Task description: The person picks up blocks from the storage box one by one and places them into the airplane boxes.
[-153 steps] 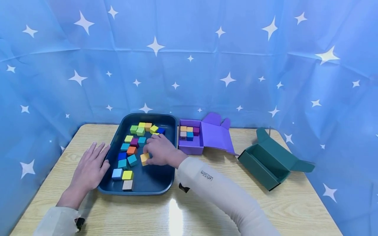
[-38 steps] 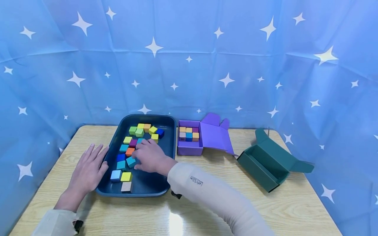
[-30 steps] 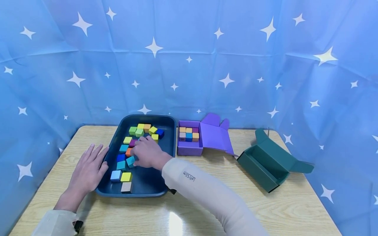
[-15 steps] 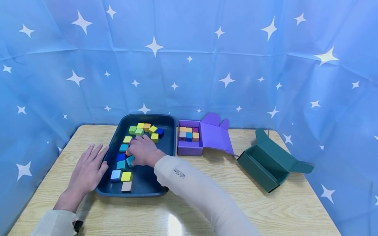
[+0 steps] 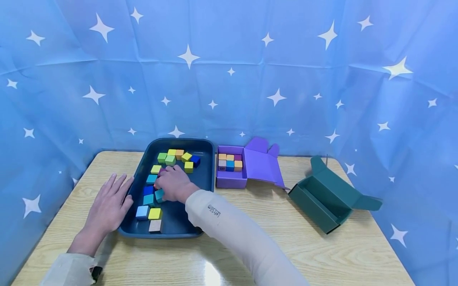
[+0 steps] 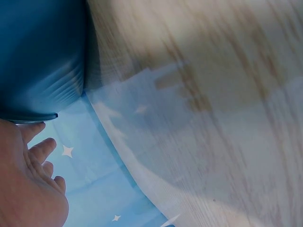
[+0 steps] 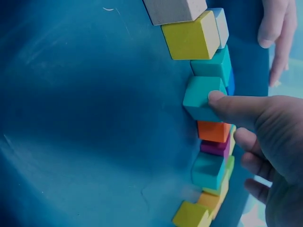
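A dark blue tray (image 5: 179, 226) holds several coloured cubes, seen in the head view. My right hand (image 5: 173, 183) reaches down over its middle, covering part of the cube cluster. In the right wrist view, the thumb of this hand (image 7: 279, 132) touches a teal cube (image 7: 201, 92), while its other fingers bend loosely above the cubes. Its index finger is hidden, so whether it pinches anything is unclear. Beside the teal cube lie an orange cube (image 7: 212, 131) and a magenta cube (image 7: 215, 146). With fingers spread, my left hand (image 5: 109, 206) rests at the tray's left edge.
Right of the tray stands an open purple box (image 5: 230, 182) with several cubes in two rows. An open dark green box (image 5: 318, 202) sits at the table's right. The wooden table (image 5: 361, 254) meets a starry blue curtain (image 5: 229, 47) behind.
A yellow-orange cube has gone from the tray into the purple box. My right hand has since moved left over the cubes, and the teal cube near its thumb has turned slightly. My left hand stays put.
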